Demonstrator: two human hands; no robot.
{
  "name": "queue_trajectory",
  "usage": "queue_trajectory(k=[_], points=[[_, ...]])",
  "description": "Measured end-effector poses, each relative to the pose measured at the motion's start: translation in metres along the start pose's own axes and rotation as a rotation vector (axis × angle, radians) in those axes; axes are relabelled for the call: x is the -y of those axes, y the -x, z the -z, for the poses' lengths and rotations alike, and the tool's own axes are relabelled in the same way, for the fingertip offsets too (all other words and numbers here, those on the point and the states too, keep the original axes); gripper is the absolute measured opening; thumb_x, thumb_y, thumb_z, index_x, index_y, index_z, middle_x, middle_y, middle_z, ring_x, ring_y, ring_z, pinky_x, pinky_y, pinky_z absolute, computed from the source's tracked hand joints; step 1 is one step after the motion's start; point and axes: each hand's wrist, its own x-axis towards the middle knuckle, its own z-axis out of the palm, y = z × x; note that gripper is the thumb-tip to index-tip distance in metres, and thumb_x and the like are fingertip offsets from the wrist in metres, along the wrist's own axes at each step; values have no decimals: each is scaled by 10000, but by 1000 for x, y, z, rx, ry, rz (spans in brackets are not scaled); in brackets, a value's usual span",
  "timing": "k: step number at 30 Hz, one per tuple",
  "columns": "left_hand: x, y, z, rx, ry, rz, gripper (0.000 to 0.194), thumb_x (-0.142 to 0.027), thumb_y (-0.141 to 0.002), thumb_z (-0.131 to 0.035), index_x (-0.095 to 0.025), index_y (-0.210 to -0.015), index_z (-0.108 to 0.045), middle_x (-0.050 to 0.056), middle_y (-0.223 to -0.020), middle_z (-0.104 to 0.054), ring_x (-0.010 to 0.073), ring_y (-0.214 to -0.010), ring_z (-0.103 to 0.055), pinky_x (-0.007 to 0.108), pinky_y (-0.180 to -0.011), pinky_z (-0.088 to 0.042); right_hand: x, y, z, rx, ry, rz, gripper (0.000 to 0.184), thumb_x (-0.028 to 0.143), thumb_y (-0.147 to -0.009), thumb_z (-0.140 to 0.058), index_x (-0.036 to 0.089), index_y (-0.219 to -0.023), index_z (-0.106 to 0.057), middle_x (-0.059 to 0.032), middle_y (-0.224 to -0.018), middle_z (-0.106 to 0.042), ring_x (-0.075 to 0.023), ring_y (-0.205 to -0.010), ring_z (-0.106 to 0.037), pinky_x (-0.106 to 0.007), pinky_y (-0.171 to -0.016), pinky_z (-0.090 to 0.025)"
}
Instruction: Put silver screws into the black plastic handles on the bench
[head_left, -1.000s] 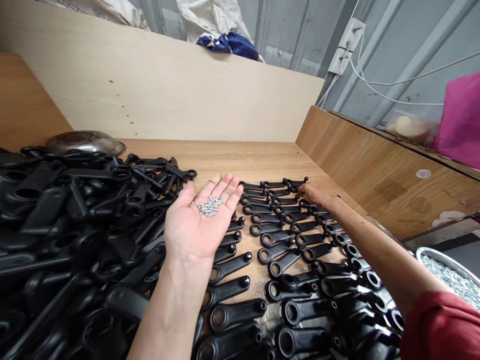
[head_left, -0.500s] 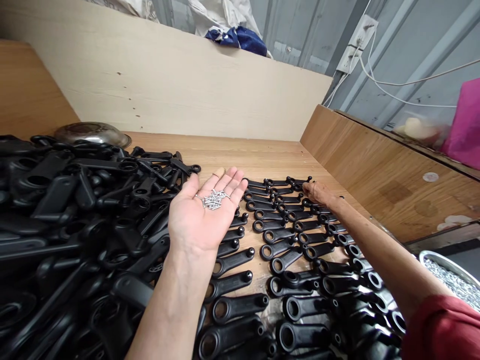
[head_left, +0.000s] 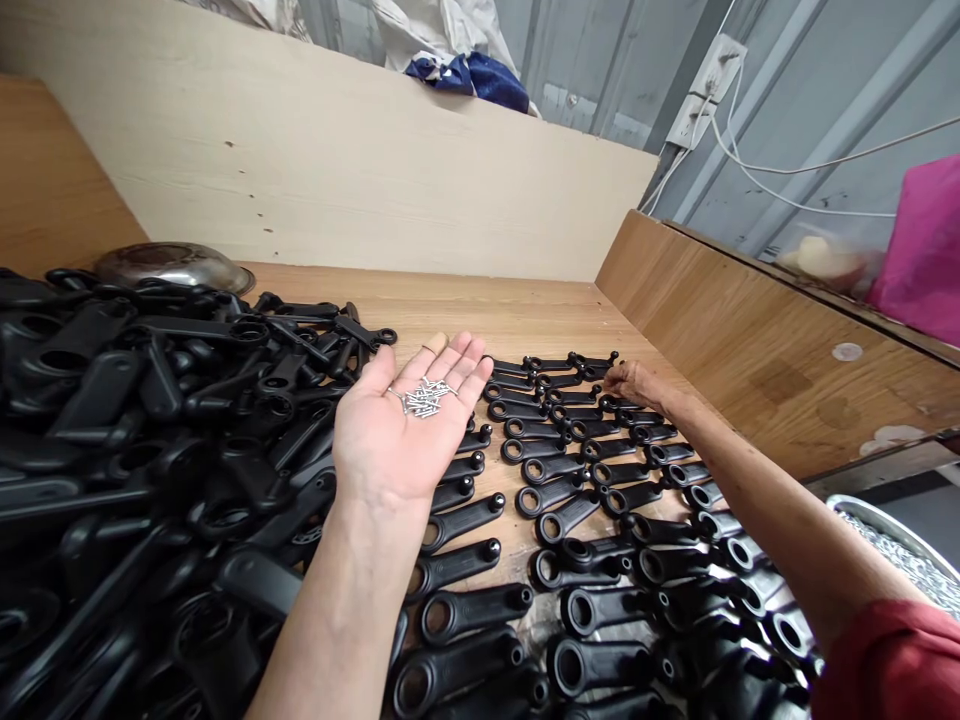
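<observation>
While the left hand [head_left: 397, 440] lies palm up, fingers stretched out and thumb standing away from them, I see a small heap of metal pins [head_left: 426, 398] resting loose where the palm meets the fingers, with nothing closed over them. That worries me most from here: a tilt of the wrist or a knock would, I judge, send pins rolling off among the black handles [head_left: 480, 608], where such small pieces would be hard to find. The right hand [head_left: 636, 383] is at the far end of the handles laid out in rows, its fingers curled downward; from where I sit I cannot tell whether they are pressed together or pinching anything. Its forearm passes over the right-hand rows, so I reckon a low elbow or the red sleeve [head_left: 892, 660] could drag handles out of line, since they lie close and some touch.

The pins look bright, silvery, thin and short, crossed over one another at all angles; whether they are threaded is too small for me to tell. The handles are black and smooth, with a wide ring at one end and a narrower knob at the other, and several knobs show a shiny tip. More make a jumbled pile [head_left: 255, 575] left of the left hand, and a round basin [head_left: 855, 502] of silvery bits [head_left: 892, 560] stands beyond the right forearm
</observation>
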Motion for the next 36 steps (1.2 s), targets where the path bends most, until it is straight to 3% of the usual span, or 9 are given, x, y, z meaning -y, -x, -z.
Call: queue_trajectory(k=[6, 14, 17, 36], points=[[0, 1, 0, -8, -28, 0, 450, -289, -932, -308, -11, -1281, -371, 206, -1043, -624, 288, -1032, -597, 408, -779, -554, 10, -14, -3, 39, -111, -60, 259, 325, -878, -548, 118, -1029, -584, -47, -1015, -595, -181, -852, -594, -324, -710, -521], [1, 0, 1, -14, -26, 2, 423, -290, -933, -312, -13, -1239, -406, 196, -978, -645, 296, -955, -632, 410, -714, -573, 20, -20, -4, 77, -197, -127, 264, 357, -890, -529, 106, -945, -590, -23, -858, -608, -128, -706, -595, -269, -616, -517], [1, 0, 1, 2, -17, 3, 424, -295, -933, -315, -4, -1225, -418, 199, -966, -647, 299, -951, -633, 406, -711, -574, 17, -19, -5, 57, -202, -127, 266, 352, -887, -535, 105, -966, -589, -27, -886, -608, -137, -727, -599, -273, -622, -520], [1, 0, 0, 10, 0, 18, 430, -297, -932, -327, 0, -1233, -408, 204, -994, -642, 305, -965, -626, 403, -698, -579, 6, -15, 1, 92, 21, -52, 225, 314, -872, -560, 117, -972, -604, -39, -975, -611, -182, -863, -599, -332, -739, -515]])
